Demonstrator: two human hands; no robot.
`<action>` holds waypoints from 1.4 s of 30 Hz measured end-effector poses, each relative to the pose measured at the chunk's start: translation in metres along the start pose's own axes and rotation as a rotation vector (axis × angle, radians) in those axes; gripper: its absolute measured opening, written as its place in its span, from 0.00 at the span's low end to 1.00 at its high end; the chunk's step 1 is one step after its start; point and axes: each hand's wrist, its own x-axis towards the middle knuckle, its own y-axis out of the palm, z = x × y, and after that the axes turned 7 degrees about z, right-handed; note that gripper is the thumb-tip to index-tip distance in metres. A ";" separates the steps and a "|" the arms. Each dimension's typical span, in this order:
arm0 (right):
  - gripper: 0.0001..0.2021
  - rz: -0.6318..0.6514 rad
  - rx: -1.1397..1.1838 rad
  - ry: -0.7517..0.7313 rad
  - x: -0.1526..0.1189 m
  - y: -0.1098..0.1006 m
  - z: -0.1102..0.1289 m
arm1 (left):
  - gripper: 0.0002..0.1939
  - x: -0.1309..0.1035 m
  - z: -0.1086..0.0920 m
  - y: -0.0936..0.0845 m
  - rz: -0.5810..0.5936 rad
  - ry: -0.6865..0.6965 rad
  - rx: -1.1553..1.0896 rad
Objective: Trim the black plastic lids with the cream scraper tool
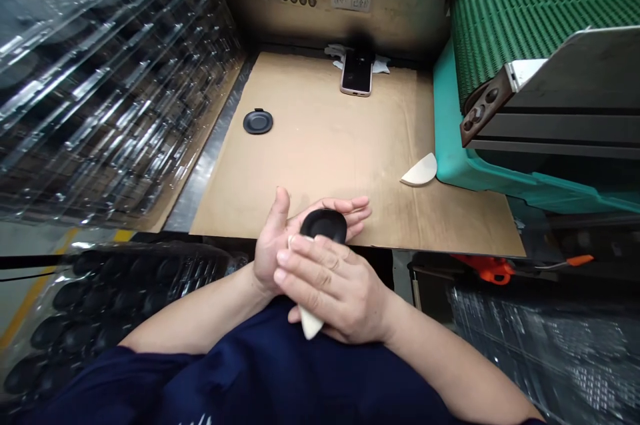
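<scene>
A round black part (325,223) lies on the open palm of my left hand (280,238), whose thumb and fingers are spread apart. Across that palm, my right hand (335,285) is wrapped round a white wedge-shaped pad (312,323), its pointed end sticking out below the fingers. The right fingertips lie over the near edge of the black part. Another black oval part (258,121) with a small tab sits on the cardboard at the left. A white half-round piece (421,170) rests on the cardboard at the right.
A phone (357,74) lies at the back of the cardboard sheet (320,145). Stacked clear trays (100,78) stand at the left. A teal crate (450,125) and green conveyor belt (540,11) are at the right. An orange-handled tool (493,269) is below the right edge.
</scene>
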 end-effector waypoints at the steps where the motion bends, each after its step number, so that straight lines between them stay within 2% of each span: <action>1: 0.21 0.018 0.007 -0.037 0.000 -0.001 -0.001 | 0.36 -0.001 0.000 -0.002 0.028 0.012 -0.015; 5: 0.20 -0.034 0.061 0.023 0.001 -0.003 -0.005 | 0.39 -0.001 0.001 -0.009 0.173 -0.029 -0.155; 7: 0.19 -0.024 0.083 0.028 0.001 -0.004 -0.004 | 0.38 0.000 0.001 -0.010 0.156 -0.004 -0.160; 11: 0.15 0.026 0.190 -0.063 0.001 -0.011 0.003 | 0.37 0.001 -0.005 -0.009 0.127 0.103 -0.095; 13: 0.14 -0.080 0.284 -0.009 0.001 -0.018 0.005 | 0.39 0.000 -0.007 -0.008 0.165 0.098 -0.089; 16: 0.18 -0.242 0.398 0.190 0.002 -0.026 0.005 | 0.41 0.000 -0.005 -0.006 0.197 0.092 -0.068; 18: 0.17 -0.226 0.453 0.263 0.003 -0.027 0.004 | 0.41 -0.001 -0.002 -0.005 0.196 0.094 -0.043; 20: 0.19 -0.188 0.451 0.255 0.003 -0.026 0.002 | 0.41 -0.001 0.002 -0.005 0.197 0.090 -0.010; 24: 0.22 -0.240 0.373 0.228 0.002 -0.025 -0.001 | 0.40 -0.002 0.007 -0.005 0.209 0.068 0.023; 28: 0.20 -0.111 0.459 0.234 0.002 -0.029 -0.002 | 0.41 -0.002 0.006 -0.006 0.181 0.082 0.017; 30: 0.21 -0.157 0.406 0.252 0.003 -0.028 -0.002 | 0.40 -0.002 0.007 -0.006 0.190 0.059 0.001; 33: 0.25 -0.243 0.343 0.262 0.003 -0.022 -0.001 | 0.38 0.000 0.008 -0.005 0.157 0.080 0.000; 37: 0.25 -0.184 0.394 0.243 -0.004 -0.014 0.001 | 0.28 0.001 0.008 -0.005 0.039 0.233 0.005; 39: 0.25 -0.239 0.307 0.303 -0.008 -0.011 0.001 | 0.21 0.000 0.009 -0.004 0.019 0.271 -0.017; 42: 0.25 -0.316 0.209 0.374 -0.009 -0.009 0.003 | 0.17 0.001 0.011 -0.004 0.009 0.291 -0.034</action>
